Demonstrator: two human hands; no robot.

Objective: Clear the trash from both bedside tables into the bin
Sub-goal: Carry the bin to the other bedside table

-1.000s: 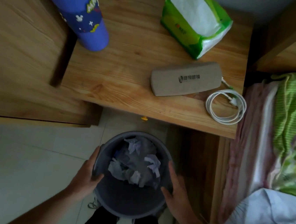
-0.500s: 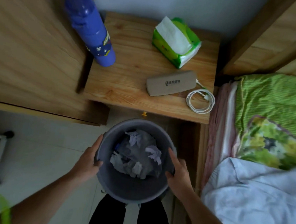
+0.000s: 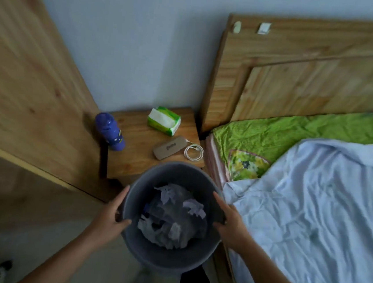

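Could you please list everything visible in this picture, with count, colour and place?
Round grey plastic bin: one, grey, held in front of the bedside table.
Crumpled paper trash: several pieces, whitish-grey, inside the bin.
Wooden bedside table: one, light brown, between wardrobe and bed.
Blue plastic bottle: one, table's left edge.
Green tissue pack: one, green and white, table's back.
Beige oblong case: one, table's front right.
Coiled white cable: one, right of the case.
Wooden headboard: one, light brown, right.
Green sheet: one, on the bed.
White duvet: one, over the bed.
Left hand: grip on the bin's left rim.
Right hand: grip on the right rim.
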